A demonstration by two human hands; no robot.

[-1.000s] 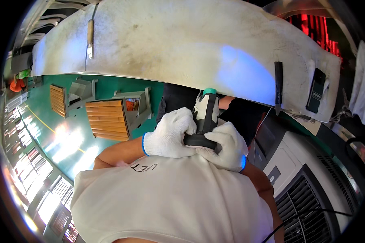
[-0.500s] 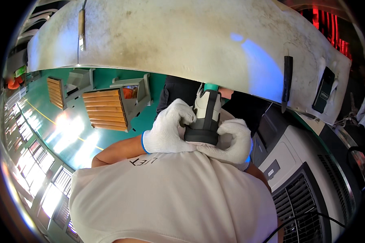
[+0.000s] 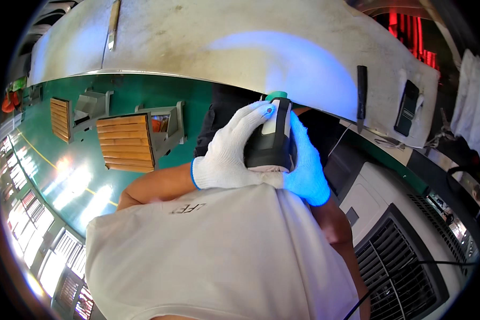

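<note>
head view: shoe point(image 3: 268, 148) held between left grip point(image 3: 228, 149) and right grip point(image 3: 308, 162), both curved along its sides.

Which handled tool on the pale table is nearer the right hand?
The slim black-handled tool, beyond the right hand; the tan wooden-handled tool lies far left.

Black capital letters point(image 3: 188, 208), on pale shirt point(image 3: 218, 253)

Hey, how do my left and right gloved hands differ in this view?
Your left hand looks mostly white, while your right hand looks bright blue, apparently lit that way. The left hand covers the left side of the shoe; the right hand covers its right side. Both are gloved and hold the shoe.
</note>
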